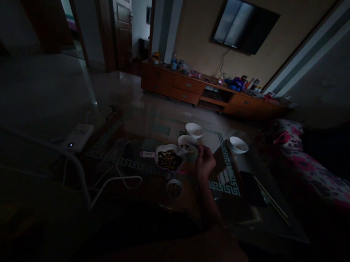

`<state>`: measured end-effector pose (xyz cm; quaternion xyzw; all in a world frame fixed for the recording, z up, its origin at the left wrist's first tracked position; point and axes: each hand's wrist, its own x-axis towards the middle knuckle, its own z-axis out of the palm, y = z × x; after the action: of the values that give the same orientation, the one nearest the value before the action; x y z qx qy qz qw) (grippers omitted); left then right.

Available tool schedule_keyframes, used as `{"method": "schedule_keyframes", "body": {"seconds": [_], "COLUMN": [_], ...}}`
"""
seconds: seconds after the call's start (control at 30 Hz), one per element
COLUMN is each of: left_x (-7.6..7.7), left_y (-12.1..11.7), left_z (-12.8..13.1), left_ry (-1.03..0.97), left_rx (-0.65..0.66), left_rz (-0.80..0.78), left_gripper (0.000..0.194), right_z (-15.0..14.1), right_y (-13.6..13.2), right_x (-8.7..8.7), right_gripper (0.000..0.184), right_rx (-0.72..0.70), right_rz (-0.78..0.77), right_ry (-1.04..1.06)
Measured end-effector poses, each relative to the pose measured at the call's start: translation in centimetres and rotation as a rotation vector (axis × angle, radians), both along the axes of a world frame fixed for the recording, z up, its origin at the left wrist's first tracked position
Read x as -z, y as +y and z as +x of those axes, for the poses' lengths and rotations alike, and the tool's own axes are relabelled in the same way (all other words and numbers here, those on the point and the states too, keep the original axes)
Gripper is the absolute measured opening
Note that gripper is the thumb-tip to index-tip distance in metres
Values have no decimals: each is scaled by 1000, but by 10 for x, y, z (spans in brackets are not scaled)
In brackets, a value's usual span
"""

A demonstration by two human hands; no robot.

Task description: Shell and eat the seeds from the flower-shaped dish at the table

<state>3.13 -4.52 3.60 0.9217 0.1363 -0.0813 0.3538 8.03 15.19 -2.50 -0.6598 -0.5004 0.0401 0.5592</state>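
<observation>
My right hand [205,161] is closed on a thin, dark spoon [194,144], whose tip reaches into a white bowl [179,146] with a few dark pieces in it. Just in front of that bowl, a scalloped dish [156,158] is filled with dark and yellowish bits of food. A smaller bowl [173,196] of similar brownish contents sits closer to me. What looks like my left hand [230,257] lies across my lap by my right elbow; darkness hides its fingers.
Two other white bowls, one behind [194,130] and one at the right [238,145], stand on the glass table [147,137]. Chopsticks [272,200] lie beside a dark flat object [252,188]. A white device [79,137] and a looping white cable [121,178] occupy the left.
</observation>
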Motion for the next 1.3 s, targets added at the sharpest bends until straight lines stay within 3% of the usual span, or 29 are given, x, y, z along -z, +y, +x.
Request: {"method": "schedule_keyframes", "body": {"seconds": [0.17, 0.33, 0.43, 0.57, 0.67, 0.8, 1.3], "left_x": [2, -2, -6, -8, -8, -8, -7], "left_y": [2, 3, 3, 4, 4, 4, 4], "left_z": [0, -2, -2, -2, -2, -4, -2], "left_ry": [-14, -29, -23, -10, -5, -1, -15], "left_rx": [-4, -19, -23, -28, -29, -22, -39], "left_rz": [21, 12, 0, -15, -26, -41, -25], "left_gripper": [46, 46, 45, 44, 44, 44, 43], "right_z": [-12, -32, -38, -39, -38, -39, -46], "right_y": [-1, -4, -6, -8, -9, -11, -14], "right_x": [1, 9, 11, 3, -6, -15, -32], "right_gripper": [53, 41, 33, 23, 36, 33, 29], "right_rx": [-190, -470, -559, -587, -599, -533, -514], "right_rz": [63, -57, -118, -171, -228, -328, -459], "right_ry": [18, -100, -202, -349, -495, -657, -914]}}
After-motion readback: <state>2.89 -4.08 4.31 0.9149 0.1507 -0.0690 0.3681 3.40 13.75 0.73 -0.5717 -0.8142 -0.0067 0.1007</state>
